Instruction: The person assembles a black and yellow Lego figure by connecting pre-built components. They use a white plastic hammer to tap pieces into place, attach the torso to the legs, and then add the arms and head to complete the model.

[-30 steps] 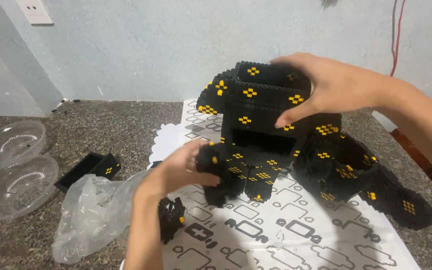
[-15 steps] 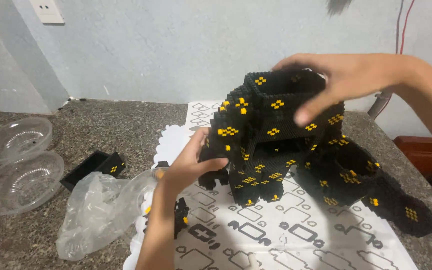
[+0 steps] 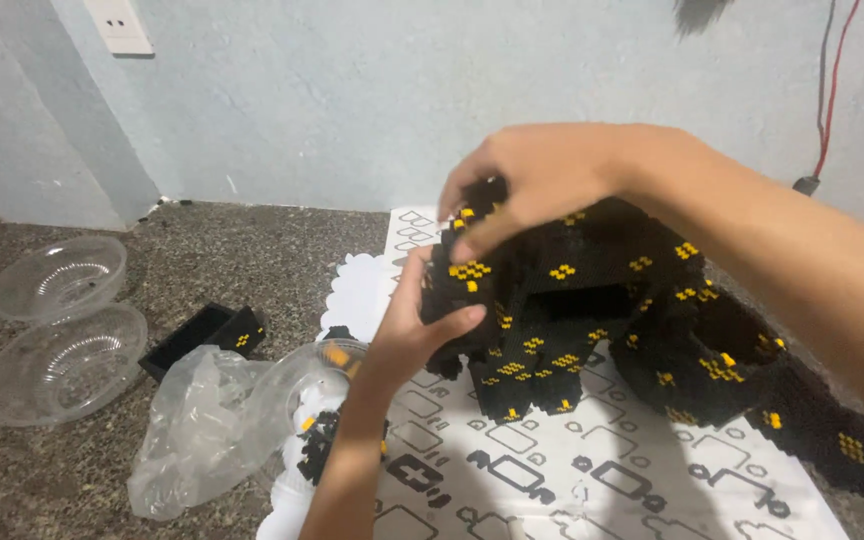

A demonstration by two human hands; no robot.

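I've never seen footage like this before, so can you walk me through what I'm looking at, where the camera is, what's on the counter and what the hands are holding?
There is no machine here. A person wears a camera on the head, so it looks down at their own two bare hands.

Both hands grip a large black brick model with yellow studs. The left hand presses its near left side; the right hand grasps the top.

The model stands on a white printed sheet on a speckled stone counter. To the left lie a crumpled clear plastic bag, a small black brick piece and two clear plastic bowls. Some loose black bricks lie by the left forearm.
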